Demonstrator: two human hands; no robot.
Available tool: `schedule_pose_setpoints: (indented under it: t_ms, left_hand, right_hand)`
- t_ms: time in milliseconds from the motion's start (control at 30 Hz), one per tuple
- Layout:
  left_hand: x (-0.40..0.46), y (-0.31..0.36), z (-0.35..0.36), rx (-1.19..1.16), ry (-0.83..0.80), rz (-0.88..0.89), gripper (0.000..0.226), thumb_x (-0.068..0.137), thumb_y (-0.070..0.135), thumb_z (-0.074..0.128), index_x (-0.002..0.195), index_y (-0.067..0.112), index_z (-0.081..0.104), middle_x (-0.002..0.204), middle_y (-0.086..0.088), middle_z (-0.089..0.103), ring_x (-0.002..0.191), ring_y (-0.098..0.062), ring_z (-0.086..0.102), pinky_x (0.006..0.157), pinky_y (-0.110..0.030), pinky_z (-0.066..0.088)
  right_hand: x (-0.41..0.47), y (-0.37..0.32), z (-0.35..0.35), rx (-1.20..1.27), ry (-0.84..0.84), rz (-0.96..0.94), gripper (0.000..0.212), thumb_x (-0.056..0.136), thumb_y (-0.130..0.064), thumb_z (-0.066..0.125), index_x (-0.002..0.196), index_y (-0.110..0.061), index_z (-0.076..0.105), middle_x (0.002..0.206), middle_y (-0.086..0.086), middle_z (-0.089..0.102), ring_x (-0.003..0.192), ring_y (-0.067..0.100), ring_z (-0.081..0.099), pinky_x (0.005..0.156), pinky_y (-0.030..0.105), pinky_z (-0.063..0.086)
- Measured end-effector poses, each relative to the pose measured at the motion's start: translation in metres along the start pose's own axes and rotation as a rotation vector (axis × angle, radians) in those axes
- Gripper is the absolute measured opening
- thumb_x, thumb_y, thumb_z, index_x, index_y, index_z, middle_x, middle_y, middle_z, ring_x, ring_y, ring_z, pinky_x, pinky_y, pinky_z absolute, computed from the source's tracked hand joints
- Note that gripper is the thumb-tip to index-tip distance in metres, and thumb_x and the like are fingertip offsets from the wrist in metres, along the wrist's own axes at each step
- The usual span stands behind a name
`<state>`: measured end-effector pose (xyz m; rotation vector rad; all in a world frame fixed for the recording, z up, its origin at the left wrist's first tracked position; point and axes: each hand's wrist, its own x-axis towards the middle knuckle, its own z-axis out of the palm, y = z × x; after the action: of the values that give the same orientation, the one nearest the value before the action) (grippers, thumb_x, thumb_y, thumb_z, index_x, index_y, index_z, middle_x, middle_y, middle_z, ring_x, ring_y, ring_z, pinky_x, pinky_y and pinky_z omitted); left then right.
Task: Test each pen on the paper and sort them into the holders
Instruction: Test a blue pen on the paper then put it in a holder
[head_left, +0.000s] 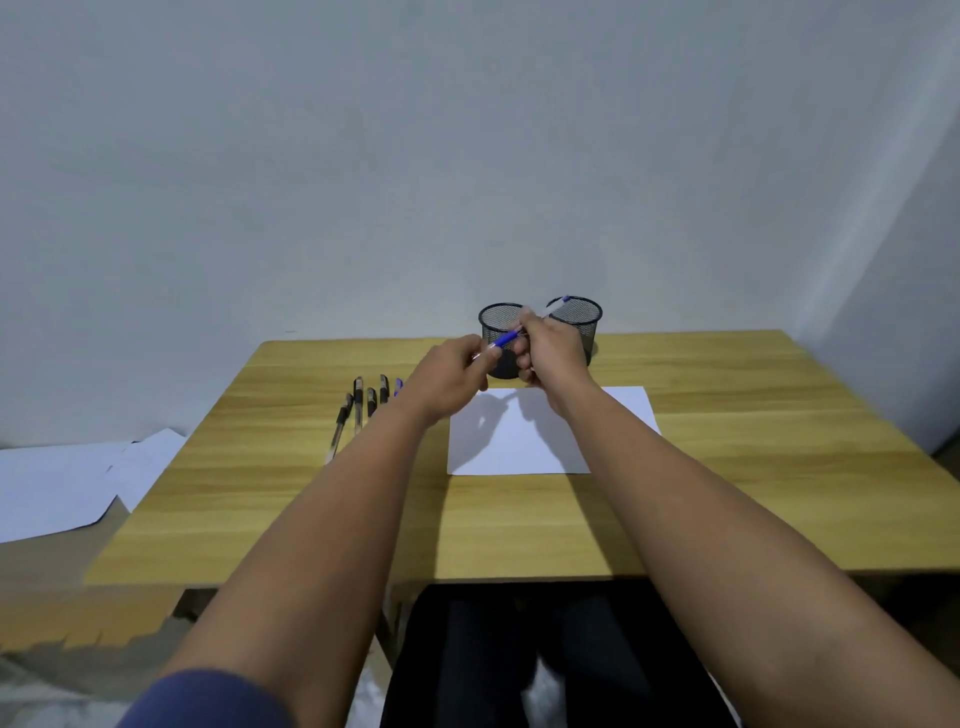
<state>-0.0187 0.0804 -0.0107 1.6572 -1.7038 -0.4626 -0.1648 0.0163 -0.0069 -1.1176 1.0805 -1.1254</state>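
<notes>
pen held over the paper, cap end toward the left hand

the light wooden desk (727, 493) carries everything, and on it the white sheet of paper (524, 441) lies flat, directly below both hands and a little nearer the person. behind the paper stand two black wire-mesh pen holders (497, 317), side by side and just touching or nearly so; whether either holds pens cannot be told. a row of dark capped pens (358, 402) lies left of the paper, roughly parallel, long axes running away from the person.

the right hand (550, 348) grips the blue and clear plastic pen (506, 339) around its middle, fingers curled. the left hand (452, 371) pinches the pen's lower left end with fingertips. the pen's long axis runs diagonally, low left to high right, its upper end reaching across in front of the right holder's rim. which end carries the tip is too small to tell. judging by the grip, the pen is being uncapped or readied; the next move is straight down to the paper, with the right hand the likelier to write
</notes>
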Motion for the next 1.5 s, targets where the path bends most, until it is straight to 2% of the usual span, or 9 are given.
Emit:
schedule_pose_setpoints:
  t_ms: [100,200,467,600,867,933,1067,1267,1500]
  left_hand:
    - [-0.004,0.007,0.010,-0.024,-0.049,0.004,0.043,0.108,0.041,0.038,0.091,0.007,0.059,0.079,-0.009,0.070,0.070,-0.019,0.065,0.072,-0.042,0.050]
    - [-0.006,0.015,0.018,-0.038,-0.092,-0.011,0.047,0.109,0.040,0.034,0.102,0.002,0.060,0.084,-0.017,0.069,0.059,-0.004,0.064,0.069,-0.037,0.048]
    - [0.003,0.018,0.008,-0.058,-0.233,-0.073,0.046,0.109,0.038,0.033,0.090,0.005,0.059,0.068,-0.001,0.066,0.060,-0.008,0.065,0.075,-0.034,0.046]
    - [-0.001,0.015,0.011,-0.102,-0.264,-0.107,0.045,0.109,0.036,0.034,0.077,0.013,0.055,0.064,0.001,0.061,0.062,-0.013,0.065,0.077,-0.035,0.048]
    - [-0.016,-0.003,-0.002,-0.116,-0.337,-0.194,0.048,0.108,0.041,0.038,0.070,0.015,0.051,0.066,-0.005,0.058,0.060,-0.018,0.059,0.064,-0.029,0.041]
    - [-0.022,-0.026,-0.012,-0.007,-0.204,-0.199,0.049,0.107,0.047,0.039,0.072,0.016,0.053,0.068,-0.004,0.060,0.065,-0.021,0.057,0.064,-0.032,0.040]
    - [-0.013,-0.058,-0.011,0.513,-0.026,-0.249,0.036,0.103,0.044,0.042,0.082,0.020,0.059,0.089,-0.004,0.061,0.089,-0.032,0.059,0.098,-0.048,0.044]
    - [0.003,-0.069,0.012,0.860,-0.027,-0.283,0.039,0.103,0.036,0.041,0.123,0.016,0.067,0.127,-0.011,0.057,0.120,-0.036,0.053,0.109,-0.060,0.035]
    - [0.010,-0.075,0.028,0.798,0.022,-0.313,0.040,0.101,0.037,0.046,0.129,0.014,0.063,0.131,-0.014,0.055,0.124,-0.039,0.049,0.101,-0.055,0.038]
  right_hand:
    - [0.003,-0.001,-0.002,-0.013,0.027,0.014,0.031,0.109,-0.024,0.053,0.081,-0.015,0.061,0.059,-0.001,0.051,0.045,0.012,0.038,0.044,0.021,0.031]
    - [0.009,0.001,-0.002,-0.041,0.087,0.078,0.032,0.108,-0.024,0.053,0.078,-0.014,0.060,0.061,0.002,0.045,0.045,0.015,0.034,0.042,0.021,0.027]
    - [0.023,0.008,0.012,-0.098,0.221,0.139,0.038,0.109,-0.030,0.053,0.077,-0.012,0.065,0.066,0.008,0.055,0.049,0.022,0.042,0.045,0.026,0.033]
    - [0.033,0.022,0.017,-0.142,0.256,0.172,0.040,0.104,-0.032,0.052,0.113,0.001,0.072,0.104,0.020,0.077,0.072,0.031,0.057,0.062,0.035,0.044]
    - [0.048,0.016,-0.040,-0.111,0.457,0.181,0.040,0.112,-0.026,0.043,0.128,0.001,0.068,0.123,0.020,0.073,0.118,0.038,0.070,0.095,0.044,0.055]
    - [0.058,0.013,-0.071,-0.103,0.518,0.128,0.039,0.108,-0.034,0.053,0.106,-0.003,0.076,0.092,0.012,0.075,0.096,0.039,0.072,0.088,0.048,0.058]
    - [0.036,0.022,-0.069,-0.251,0.358,-0.144,0.029,0.103,-0.031,0.068,0.077,-0.020,0.068,0.066,-0.001,0.070,0.057,0.019,0.063,0.060,0.034,0.055]
    - [0.006,0.059,-0.065,-0.822,0.131,-0.529,0.019,0.107,-0.028,0.053,0.111,-0.024,0.071,0.091,0.003,0.077,0.088,0.033,0.071,0.079,0.044,0.054]
    - [-0.006,0.083,-0.055,-1.218,-0.107,-0.362,0.026,0.113,-0.032,0.045,0.135,-0.020,0.052,0.139,0.000,0.061,0.142,0.028,0.050,0.125,0.060,0.021]
